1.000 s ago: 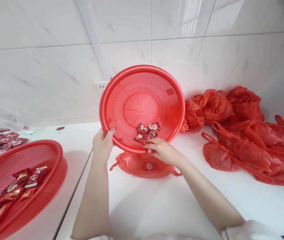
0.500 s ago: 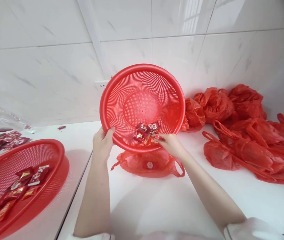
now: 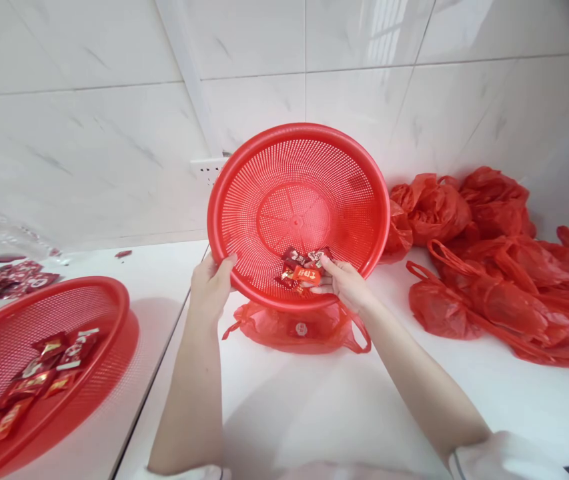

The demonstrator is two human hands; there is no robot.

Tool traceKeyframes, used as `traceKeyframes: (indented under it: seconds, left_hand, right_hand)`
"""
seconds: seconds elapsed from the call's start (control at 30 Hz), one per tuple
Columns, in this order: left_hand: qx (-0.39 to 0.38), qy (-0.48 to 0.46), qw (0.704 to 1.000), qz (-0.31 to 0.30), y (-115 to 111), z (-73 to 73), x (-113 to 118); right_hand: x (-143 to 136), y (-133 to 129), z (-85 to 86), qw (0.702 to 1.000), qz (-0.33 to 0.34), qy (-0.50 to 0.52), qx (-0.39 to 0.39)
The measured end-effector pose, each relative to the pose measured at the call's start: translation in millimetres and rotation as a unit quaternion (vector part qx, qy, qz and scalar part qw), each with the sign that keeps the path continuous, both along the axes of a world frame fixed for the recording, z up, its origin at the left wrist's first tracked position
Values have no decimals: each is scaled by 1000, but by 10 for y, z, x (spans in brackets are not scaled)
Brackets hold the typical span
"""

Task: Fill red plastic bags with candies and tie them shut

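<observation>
A round red mesh basket [image 3: 297,213] is tilted toward me above the white table. My left hand [image 3: 213,280] grips its lower left rim, thumb inside. Small red and dark red packets [image 3: 297,257] lie at the bottom of the inner wall. My right hand [image 3: 341,280] reaches over the lower right rim, its fingers closed on some of these packets, an orange-red one [image 3: 307,275] at the fingertips. Just below the basket a red plastic bag [image 3: 289,333] lies on the table, handles out to both sides, with a packet showing through it.
Another red basket [image 3: 114,293] with packets stands at the left. Behind it lie more packets [image 3: 21,280] and clear plastic. Several filled red bags [image 3: 504,287] are heaped at the right. A tiled wall with a socket [image 3: 207,171] rises behind.
The basket has moved slightly right and looks larger. My right hand has turned, and its fingers now hold packets, the orange-red one raised into view. My left hand stays on the rim.
</observation>
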State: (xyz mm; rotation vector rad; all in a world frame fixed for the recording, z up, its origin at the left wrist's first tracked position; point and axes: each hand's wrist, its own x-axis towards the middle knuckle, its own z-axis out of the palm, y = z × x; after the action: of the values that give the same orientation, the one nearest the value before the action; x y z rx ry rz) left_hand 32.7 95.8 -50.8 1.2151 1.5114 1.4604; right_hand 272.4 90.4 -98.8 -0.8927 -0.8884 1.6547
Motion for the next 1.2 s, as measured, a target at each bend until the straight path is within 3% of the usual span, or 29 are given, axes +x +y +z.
traceKeyframes:
  seconds: [0.2, 0.4, 0.5, 0.6, 0.7, 0.8, 1.0, 1.2]
  left_hand:
    - [-4, -2, 1000, -11, -20, 19, 22]
    - [-4, -3, 1000, -3, -7, 26, -13]
    - [1, 0, 1000, 11, 8, 26, -53]
    - [6, 1, 1000, 28, 16, 33, -95]
    - [11, -3, 999, 41, 10, 56, -127]
    - [20, -5, 998, 54, -7, 90, -143]
    - [22, -6, 998, 63, -23, 113, -179]
    - [40, 15, 997, 64, -10, 80, -226]
  right_hand:
    - [12, 7, -24, 999, 14, -6, 35]
    - [18, -2, -5, 1000, -12, 14, 18]
    - [72, -40, 43, 996, -26, -12, 79]
    - [134, -86, 86, 983, -3, -102, 155]
    - [144, -113, 78, 954, 57, -219, 196]
    - [83, -121, 13, 921, 67, -316, 219]
    - [-75, -167, -109, 845, 102, -430, 300]
    - [-110, -255, -72, 777, 123, -527, 320]
